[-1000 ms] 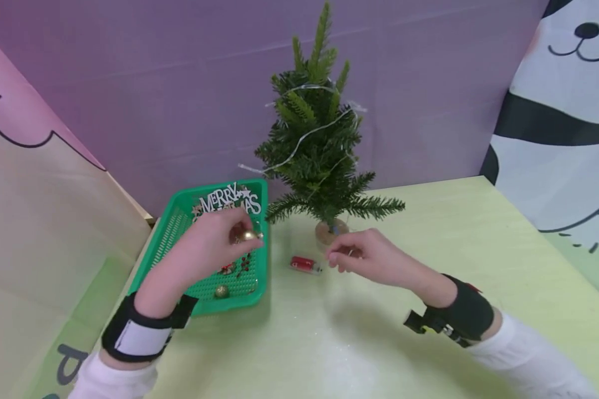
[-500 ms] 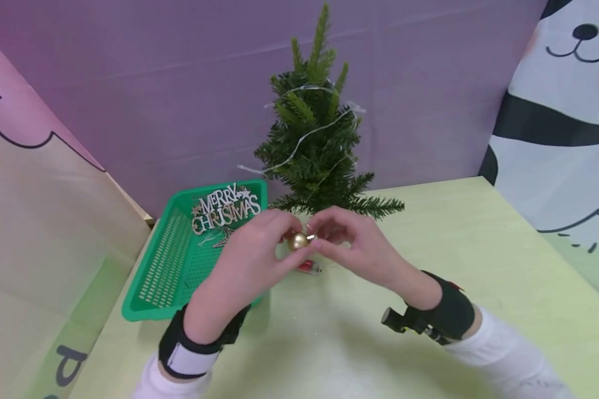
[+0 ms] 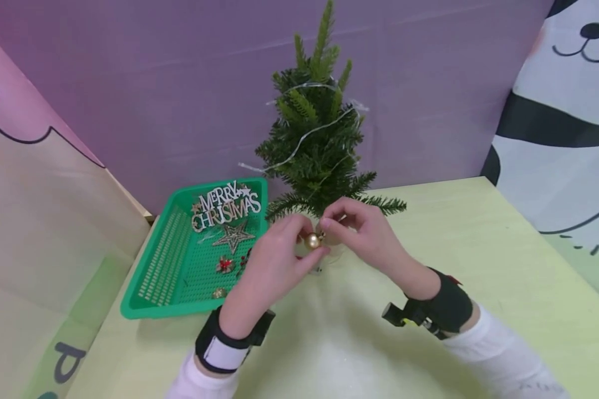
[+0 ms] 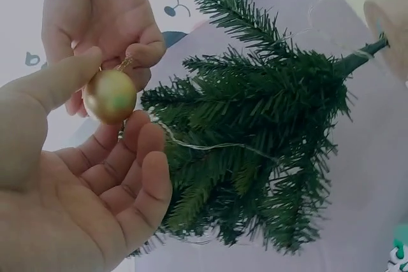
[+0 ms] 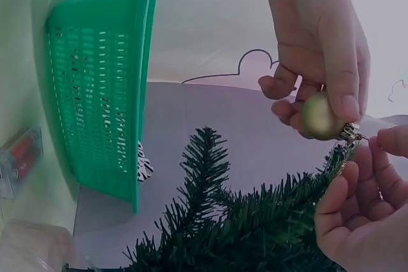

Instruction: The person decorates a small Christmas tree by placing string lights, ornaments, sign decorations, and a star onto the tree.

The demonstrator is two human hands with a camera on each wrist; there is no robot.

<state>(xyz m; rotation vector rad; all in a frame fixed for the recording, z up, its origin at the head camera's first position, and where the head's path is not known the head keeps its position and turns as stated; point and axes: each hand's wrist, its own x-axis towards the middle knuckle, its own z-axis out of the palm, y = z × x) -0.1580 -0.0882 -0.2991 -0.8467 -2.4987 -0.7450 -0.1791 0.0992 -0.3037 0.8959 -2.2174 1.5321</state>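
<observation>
A shiny gold Christmas ball (image 3: pixel 311 241) is held between the thumb and fingers of my left hand (image 3: pixel 277 257). My right hand (image 3: pixel 366 230) is at the ball's silvery cap (image 5: pixel 350 132), where its thumb and fingertips pinch the thin hanging loop; gold cord (image 4: pixel 125 63) shows there in the left wrist view. Both hands meet in front of the lower branches of a small green Christmas tree (image 3: pixel 314 149). A clear wire light string (image 3: pixel 304 138) winds around the tree. The hands largely cover the tree's round base in the head view.
Left of the tree stands a green plastic basket (image 3: pixel 162 271). Inside are a MERRY CHRISTMAS sign (image 3: pixel 224 206), a glittery star (image 3: pixel 233 236), a small red-centred ornament (image 3: pixel 224 265) and a glittery gold ball (image 3: pixel 219 292). A red battery box (image 5: pixel 24 157) lies near the wooden base (image 5: pixel 35 250).
My left hand has carried the gold ball from over the basket rightward to the tree's front. My right hand has come to the ball and taken its loop.
</observation>
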